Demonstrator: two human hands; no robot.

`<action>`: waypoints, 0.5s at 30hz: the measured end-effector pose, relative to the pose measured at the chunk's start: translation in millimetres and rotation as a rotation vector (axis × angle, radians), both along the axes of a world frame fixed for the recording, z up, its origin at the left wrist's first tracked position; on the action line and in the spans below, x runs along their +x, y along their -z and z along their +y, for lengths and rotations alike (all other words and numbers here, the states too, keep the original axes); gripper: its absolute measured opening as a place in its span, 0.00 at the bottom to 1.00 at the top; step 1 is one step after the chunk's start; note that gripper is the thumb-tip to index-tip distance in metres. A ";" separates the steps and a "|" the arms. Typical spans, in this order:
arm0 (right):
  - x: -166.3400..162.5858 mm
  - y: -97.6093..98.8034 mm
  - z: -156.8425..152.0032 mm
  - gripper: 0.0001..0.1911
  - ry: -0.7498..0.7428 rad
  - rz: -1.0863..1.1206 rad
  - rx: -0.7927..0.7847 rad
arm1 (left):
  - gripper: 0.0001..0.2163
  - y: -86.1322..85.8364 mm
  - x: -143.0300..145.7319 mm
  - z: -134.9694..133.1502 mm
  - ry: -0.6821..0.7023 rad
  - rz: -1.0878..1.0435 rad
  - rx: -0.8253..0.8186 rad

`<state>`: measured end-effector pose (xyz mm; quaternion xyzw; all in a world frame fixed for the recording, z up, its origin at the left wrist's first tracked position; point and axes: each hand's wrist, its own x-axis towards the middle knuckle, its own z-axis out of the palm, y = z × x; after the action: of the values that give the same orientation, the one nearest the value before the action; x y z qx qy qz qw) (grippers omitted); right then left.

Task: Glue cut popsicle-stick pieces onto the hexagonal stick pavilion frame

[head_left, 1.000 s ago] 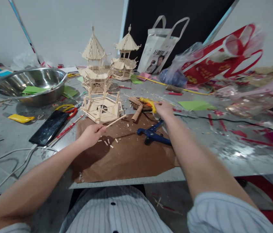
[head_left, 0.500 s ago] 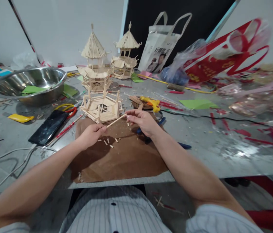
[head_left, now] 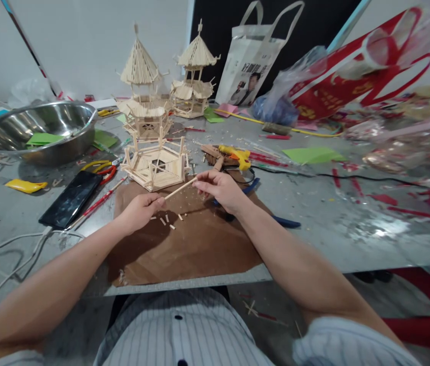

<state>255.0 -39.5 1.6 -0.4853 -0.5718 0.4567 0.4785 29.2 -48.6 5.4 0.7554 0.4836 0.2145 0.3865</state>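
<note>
A thin wooden stick [head_left: 179, 189] slants between my two hands over the brown sheet [head_left: 188, 251]. My left hand [head_left: 143, 209] pinches its lower end, and my right hand [head_left: 220, 189] pinches the upper end between thumb and fingers. Just beyond them stands a six-sided frame [head_left: 156, 165] built of wooden sticks, with short upright posts round its edge. Short cut stick pieces [head_left: 172, 226] lie on the sheet below my hands. Blue-handled pliers or cutters [head_left: 285, 222] are partly hidden under my right forearm.
Two stick pagodas [head_left: 142, 76] stand behind. At left are a steel basin [head_left: 85, 137], a phone [head_left: 72, 199] on a white cable, and a yellow cutter knife [head_left: 27, 186]. A yellow glue gun [head_left: 237, 156] lies beyond my right hand. Bags [head_left: 247, 66] stand at the back right.
The view has shifted slightly, so things on the table sit a little further left. Both hands keep hold of the stick in nearly the same pose.
</note>
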 end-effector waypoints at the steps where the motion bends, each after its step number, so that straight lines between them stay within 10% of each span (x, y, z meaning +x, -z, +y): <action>1: 1.5 1.8 1.4 0.11 0.013 -0.049 0.030 | 0.16 0.2 -0.1 0.0 0.004 -0.003 0.002; 15: 44.2 -8.3 4.1 0.16 0.332 -1.084 0.347 | 0.16 0.9 -1.3 -1.6 -0.049 -0.109 -0.070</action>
<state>299.2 -35.4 9.9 -0.6470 -0.7173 -0.0375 0.2558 28.0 -50.2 4.6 0.7165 0.4876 0.2475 0.4331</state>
